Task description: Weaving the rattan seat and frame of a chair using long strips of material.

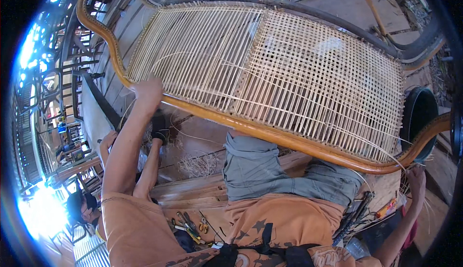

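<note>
A half-woven cane panel (pixel 328 79) is stretched in a curved, varnished wooden frame (pixel 231 122) across my lap. Its right part has a crossed weave, while the left part (pixel 193 40) is mostly strands in one direction. My left hand (pixel 148 92) is closed at the near rail by the panel's left corner; some blur and the hand itself hide what it holds. Below the right corner of the frame, my right hand (pixel 415 178) is closed at the end of a pale cane strand (pixel 396 163) that comes over the rail. Its fingertips are partly hidden.
A dark green bucket (pixel 420 117) stands beyond the right corner. Pliers and other hand tools (pixel 190 226) lie beside me at the lower left, with cane scraps (pixel 200 165) on the floor. Another person (pixel 87 209) sits close at the left, near stacked chair frames.
</note>
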`<state>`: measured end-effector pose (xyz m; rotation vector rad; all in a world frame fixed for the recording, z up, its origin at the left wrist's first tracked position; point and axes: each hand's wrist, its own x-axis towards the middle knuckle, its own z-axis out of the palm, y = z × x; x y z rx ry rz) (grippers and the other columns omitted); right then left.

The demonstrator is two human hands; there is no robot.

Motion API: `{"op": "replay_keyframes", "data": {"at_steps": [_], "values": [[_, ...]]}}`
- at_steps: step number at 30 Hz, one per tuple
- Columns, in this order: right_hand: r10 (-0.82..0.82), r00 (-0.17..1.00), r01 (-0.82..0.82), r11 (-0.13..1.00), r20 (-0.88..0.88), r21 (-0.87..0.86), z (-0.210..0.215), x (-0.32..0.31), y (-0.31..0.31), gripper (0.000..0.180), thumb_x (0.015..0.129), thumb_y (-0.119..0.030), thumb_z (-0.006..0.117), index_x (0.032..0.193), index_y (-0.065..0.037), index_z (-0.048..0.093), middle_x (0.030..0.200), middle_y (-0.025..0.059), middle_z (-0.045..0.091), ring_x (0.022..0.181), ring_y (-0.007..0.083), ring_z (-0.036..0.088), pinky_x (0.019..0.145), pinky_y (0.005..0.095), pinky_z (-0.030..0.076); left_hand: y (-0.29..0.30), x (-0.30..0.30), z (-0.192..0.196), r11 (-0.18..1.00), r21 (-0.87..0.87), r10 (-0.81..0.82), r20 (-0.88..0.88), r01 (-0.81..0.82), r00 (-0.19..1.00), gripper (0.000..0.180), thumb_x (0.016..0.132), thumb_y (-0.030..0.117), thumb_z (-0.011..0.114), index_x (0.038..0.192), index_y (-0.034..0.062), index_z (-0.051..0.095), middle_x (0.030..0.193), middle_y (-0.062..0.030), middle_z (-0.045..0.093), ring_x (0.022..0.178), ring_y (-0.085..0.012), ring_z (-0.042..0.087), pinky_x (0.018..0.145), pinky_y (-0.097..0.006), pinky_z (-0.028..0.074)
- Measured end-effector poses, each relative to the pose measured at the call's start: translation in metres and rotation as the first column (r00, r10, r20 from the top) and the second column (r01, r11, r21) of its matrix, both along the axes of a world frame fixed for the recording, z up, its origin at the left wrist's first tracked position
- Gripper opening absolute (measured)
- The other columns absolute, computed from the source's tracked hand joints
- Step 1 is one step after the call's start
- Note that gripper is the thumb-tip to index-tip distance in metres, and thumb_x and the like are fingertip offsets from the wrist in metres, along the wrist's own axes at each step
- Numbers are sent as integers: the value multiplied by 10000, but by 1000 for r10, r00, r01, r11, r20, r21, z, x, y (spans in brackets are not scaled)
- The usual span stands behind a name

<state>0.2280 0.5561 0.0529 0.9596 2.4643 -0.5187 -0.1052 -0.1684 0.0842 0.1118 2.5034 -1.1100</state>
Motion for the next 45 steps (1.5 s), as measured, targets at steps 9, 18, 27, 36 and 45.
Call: {"op": "replay_keyframes", "data": {"at_steps": [9, 18, 27, 36, 45], "values": [[-27, 999, 24, 997, -36, -78, 13, 10, -2, 231, 785, -121, 596, 650, 24, 475, 530, 42, 392, 512, 146, 390, 493, 350, 344, 134, 62, -12, 768, 628, -307, 195, 122, 932, 334, 832, 228, 558, 1114, 64, 485, 988, -149, 592, 832, -332, 625, 663, -447, 501], [-83, 995, 84, 996, -55, 20, 10, 35, 32, 233, 803, -180, 603, 734, 27, 520, 600, 87, 470, 579, 177, 453, 544, 347, 380, 121, 49, -25, 585, 811, -238, 152, 17, 959, 302, 861, 336, 552, 790, 45, 592, 795, -133, 598, 786, -320, 597, 682, -423, 458], [22, 999, -27, 995, -43, -97, -5, -13, -40, 207, 793, -173, 597, 759, 23, 536, 596, 73, 483, 546, 164, 447, 520, 331, 382, -10, -1, 17, 889, 458, -62, 72, 22, 995, 313, 838, 382, 547, 814, 87, 648, 789, -145, 642, 805, -335, 618, 688, -460, 475], [157, 987, -157, 988, 39, 10, -13, -30, -73, 310, 839, -292, 575, 859, 17, 580, 782, 225, 588, 774, 407, 566, 670, 454, 448, -83, -30, 4, 968, 217, 142, -47, -128, 989, 323, 832, 300, 510, 909, 22, 653, 935, -223, 636, 895, -376, 617, 771, -474, 479], [-160, 620, 305, 951, -768, 49, 24, 0, -82, 138, 894, -107, 565, 993, -22, 609, 822, 30, 592, 726, 128, 531, 694, 238, 430, 119, 41, 89, 386, 819, 224, 363, -425, 904, 183, 861, 128, 554, 970, -3, 619, 736, -13, 571, 602, -93, 538, 526, -237, 437]]}}
